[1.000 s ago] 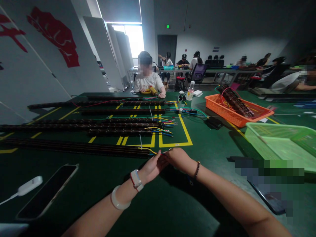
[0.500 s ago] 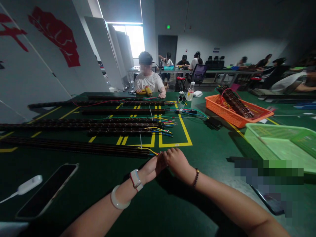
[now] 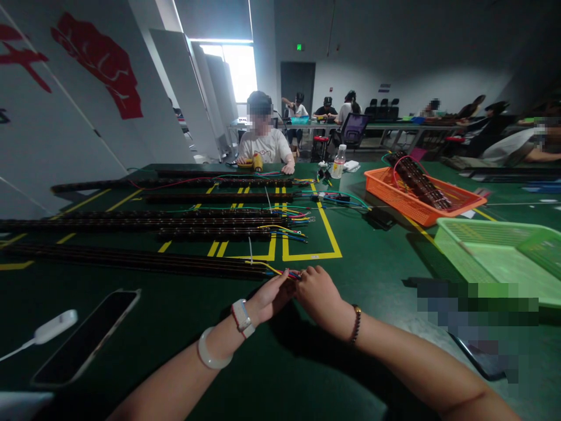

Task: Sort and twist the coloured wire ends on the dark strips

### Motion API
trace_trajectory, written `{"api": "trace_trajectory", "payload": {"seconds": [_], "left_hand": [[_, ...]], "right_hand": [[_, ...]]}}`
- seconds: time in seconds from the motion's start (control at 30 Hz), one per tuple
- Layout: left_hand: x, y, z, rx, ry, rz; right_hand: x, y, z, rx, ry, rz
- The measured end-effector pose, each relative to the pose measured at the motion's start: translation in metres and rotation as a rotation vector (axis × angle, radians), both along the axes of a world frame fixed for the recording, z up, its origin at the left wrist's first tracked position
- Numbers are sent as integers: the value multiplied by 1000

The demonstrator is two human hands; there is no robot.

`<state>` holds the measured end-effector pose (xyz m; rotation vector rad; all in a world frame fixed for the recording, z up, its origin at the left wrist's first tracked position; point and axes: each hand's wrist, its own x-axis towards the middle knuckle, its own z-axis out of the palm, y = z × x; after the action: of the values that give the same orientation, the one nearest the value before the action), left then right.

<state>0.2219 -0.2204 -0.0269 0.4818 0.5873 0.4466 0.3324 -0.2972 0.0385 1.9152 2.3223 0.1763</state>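
Coloured wires (image 3: 280, 271), with yellow, red and blue among them, come out of the right end of a long dark wire bundle (image 3: 175, 262) lying on the green table. My left hand (image 3: 272, 296) is closed on these wires, thumb on top. Just to its right, my right hand (image 3: 319, 295) closes around the same wires near their ends; its fingers hide the tips. Beyond my hands lie more dark bundles (image 3: 210, 223) with loose coloured wire ends (image 3: 298, 234) pointing right.
At the right stand an orange basket (image 3: 432, 213) with a wire bundle in it and a green basket (image 3: 442, 234). A phone (image 3: 87, 336) and a white plug (image 3: 56, 326) lie at the left. Across the table sits a co-worker (image 3: 267, 143) by a yellow heat gun (image 3: 258, 162).
My right hand has shifted slightly right, and more of the wires shows between my hands. Across the table, the co-worker's yellow heat gun has moved a little left.
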Motion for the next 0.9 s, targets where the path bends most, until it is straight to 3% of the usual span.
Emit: {"api": "trace_trajectory", "payload": {"seconds": [0.3,0.5,0.67,0.77,0.9], "left_hand": [[0,-1,4,48,-22,-19],[-2,-2,-1,46,-43,-8],[-1,-1,-2,64,-89,-4],[-1,-1,-2,86,-77,8],[-1,0,-2,99,-56,-11]], "right_hand": [[-7,3,-16,-41,-7,-53],[12,4,13,-66,169,-65],[38,15,30,82,199,-135],[54,30,23,163,210,-151],[72,50,-1,181,241,-124]]}}
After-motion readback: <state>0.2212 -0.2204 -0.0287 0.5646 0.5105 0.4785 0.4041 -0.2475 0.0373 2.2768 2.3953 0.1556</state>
